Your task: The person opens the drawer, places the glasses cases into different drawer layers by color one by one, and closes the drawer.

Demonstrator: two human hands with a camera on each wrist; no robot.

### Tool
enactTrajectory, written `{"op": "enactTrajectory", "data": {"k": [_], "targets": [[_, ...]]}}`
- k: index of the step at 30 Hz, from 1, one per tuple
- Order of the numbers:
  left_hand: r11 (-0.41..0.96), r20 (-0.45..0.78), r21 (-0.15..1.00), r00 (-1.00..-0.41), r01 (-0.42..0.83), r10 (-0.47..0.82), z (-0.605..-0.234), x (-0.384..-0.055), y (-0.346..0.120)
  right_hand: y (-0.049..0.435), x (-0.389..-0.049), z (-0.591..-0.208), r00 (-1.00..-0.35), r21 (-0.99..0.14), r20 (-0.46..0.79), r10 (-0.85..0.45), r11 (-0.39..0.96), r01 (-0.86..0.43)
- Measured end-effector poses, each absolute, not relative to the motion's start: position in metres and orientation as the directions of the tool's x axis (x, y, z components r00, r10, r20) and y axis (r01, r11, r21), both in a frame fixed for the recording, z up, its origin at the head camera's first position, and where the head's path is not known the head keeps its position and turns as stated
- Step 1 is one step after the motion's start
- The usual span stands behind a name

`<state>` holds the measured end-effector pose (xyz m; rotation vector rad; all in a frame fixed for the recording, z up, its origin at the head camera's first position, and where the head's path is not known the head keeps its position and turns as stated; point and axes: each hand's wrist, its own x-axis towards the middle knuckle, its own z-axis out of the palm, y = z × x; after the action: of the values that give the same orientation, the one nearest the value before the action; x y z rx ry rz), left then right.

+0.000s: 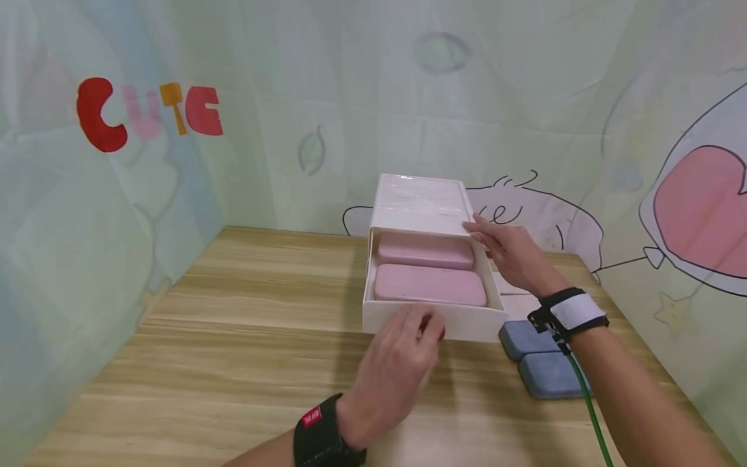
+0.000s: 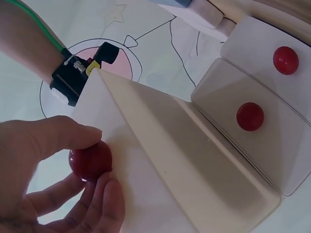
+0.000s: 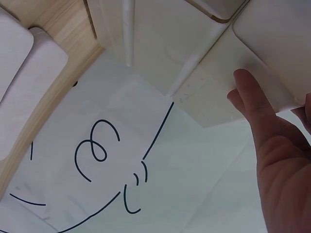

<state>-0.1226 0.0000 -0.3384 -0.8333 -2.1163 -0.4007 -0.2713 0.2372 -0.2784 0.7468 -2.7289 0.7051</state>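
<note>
A small white chest of drawers (image 1: 423, 204) stands at the back of the table with its top drawer (image 1: 461, 324) pulled out toward me. Inside that drawer lie two pink rounded blocks (image 1: 428, 285), one behind the other. My left hand (image 1: 397, 363) pinches the drawer's round red knob (image 2: 92, 160) between thumb and fingers. Two lower drawer fronts with red knobs (image 2: 250, 116) stay flush, seen in the left wrist view. My right hand (image 1: 513, 253) rests on the chest's right side near its top front edge, its fingers (image 3: 252, 94) stretched along the white panel.
Two blue-grey rounded blocks (image 1: 554, 376) lie on the wooden table (image 1: 233, 363) to the right of the chest. Pale blocks (image 1: 519, 303) lie behind them, partly under my right forearm. A printed cloth (image 1: 327, 97) hangs behind and at both sides.
</note>
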Motion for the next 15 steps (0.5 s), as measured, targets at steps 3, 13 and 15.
{"op": "enactTrajectory", "data": {"k": [3,13,15], "targets": [[0.735,0.774,-0.001,-0.465,0.678,0.431,-0.337,-0.124,-0.001,0.236,-0.272,-0.280,-0.841,-0.387,0.336,-0.424,0.752,-0.533],[0.730,0.781,-0.005,-0.453,0.683,0.429,-0.339,-0.131,-0.002,0.236,-0.269,-0.282,-0.838,-0.382,0.343,-0.425,0.752,-0.538],[0.728,0.780,0.001,-0.456,0.685,0.428,-0.339,-0.133,-0.002,0.236,-0.269,-0.282,-0.838,-0.377,0.339,-0.427,0.754,-0.537]]}}
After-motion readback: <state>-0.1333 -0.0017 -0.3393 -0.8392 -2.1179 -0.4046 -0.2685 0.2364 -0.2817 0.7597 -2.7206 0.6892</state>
